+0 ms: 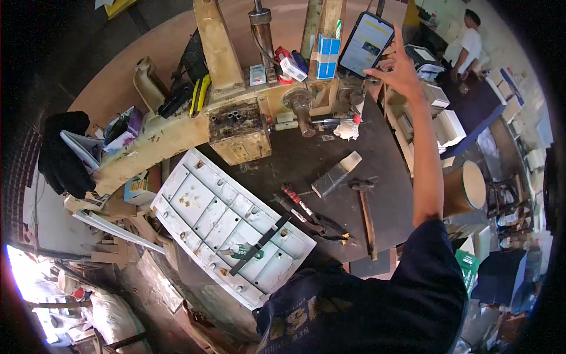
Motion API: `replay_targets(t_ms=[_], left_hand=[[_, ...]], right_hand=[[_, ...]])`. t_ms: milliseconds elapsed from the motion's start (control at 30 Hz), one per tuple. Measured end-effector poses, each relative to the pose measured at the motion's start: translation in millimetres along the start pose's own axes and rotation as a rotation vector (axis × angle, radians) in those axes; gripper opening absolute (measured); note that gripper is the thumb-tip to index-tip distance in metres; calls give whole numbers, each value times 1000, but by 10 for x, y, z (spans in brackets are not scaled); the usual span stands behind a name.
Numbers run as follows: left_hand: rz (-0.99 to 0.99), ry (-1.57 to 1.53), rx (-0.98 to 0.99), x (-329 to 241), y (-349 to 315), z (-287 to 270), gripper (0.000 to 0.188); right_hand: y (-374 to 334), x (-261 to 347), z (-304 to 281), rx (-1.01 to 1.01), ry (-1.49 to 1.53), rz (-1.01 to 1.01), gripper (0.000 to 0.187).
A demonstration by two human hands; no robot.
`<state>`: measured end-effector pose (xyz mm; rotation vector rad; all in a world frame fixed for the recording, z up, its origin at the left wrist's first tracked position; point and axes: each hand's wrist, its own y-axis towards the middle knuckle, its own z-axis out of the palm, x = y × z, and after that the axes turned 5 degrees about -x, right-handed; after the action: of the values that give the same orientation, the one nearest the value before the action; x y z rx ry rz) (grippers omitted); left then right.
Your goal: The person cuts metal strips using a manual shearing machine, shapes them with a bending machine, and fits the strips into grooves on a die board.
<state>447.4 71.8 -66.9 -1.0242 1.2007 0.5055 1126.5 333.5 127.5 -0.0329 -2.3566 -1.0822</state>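
My right hand (pixel 398 69) is raised at the far right of the bench and rests on a black smartphone (pixel 365 44) with a lit screen, propped upright against the machine. My left hand is not in view. On the dark benchtop (pixel 295 162) lie a pale ribbed panel (pixel 230 227) with a black strap across it, a hammer (pixel 365 212), red-handled pliers (pixel 300 206) and a grey block (pixel 335 175).
A cream-coloured machine (pixel 236 118) with a metal shaft (pixel 262 26) stands along the bench's back. Small boxes (pixel 325 56) and tools crowd its top. A person in a white shirt (pixel 469 47) stands far right. A round bucket (pixel 471 186) sits right of the bench.
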Motion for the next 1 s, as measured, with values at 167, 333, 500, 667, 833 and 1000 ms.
replay_targets(t_ms=[167, 333, 500, 667, 833, 1000], left_hand=[[30, 25, 119, 149, -42, -106, 36], [31, 24, 112, 219, 23, -58, 36], [31, 33, 104, 217, 24, -71, 36], [43, 27, 106, 242, 31, -108, 36], [54, 22, 106, 253, 87, -184, 35], [73, 23, 127, 301, 114, -340, 35]], right_hand=[[22, -26, 65, -68, -67, 8, 120], [-3, 1, 30, -72, -16, 27, 108], [-7, 142, 38, -93, -28, 18, 106], [-103, 271, -5, -43, -57, 34, 125], [-85, 159, 31, -22, -17, -13, 130], [-59, -83, 90, -69, -87, -24, 130]])
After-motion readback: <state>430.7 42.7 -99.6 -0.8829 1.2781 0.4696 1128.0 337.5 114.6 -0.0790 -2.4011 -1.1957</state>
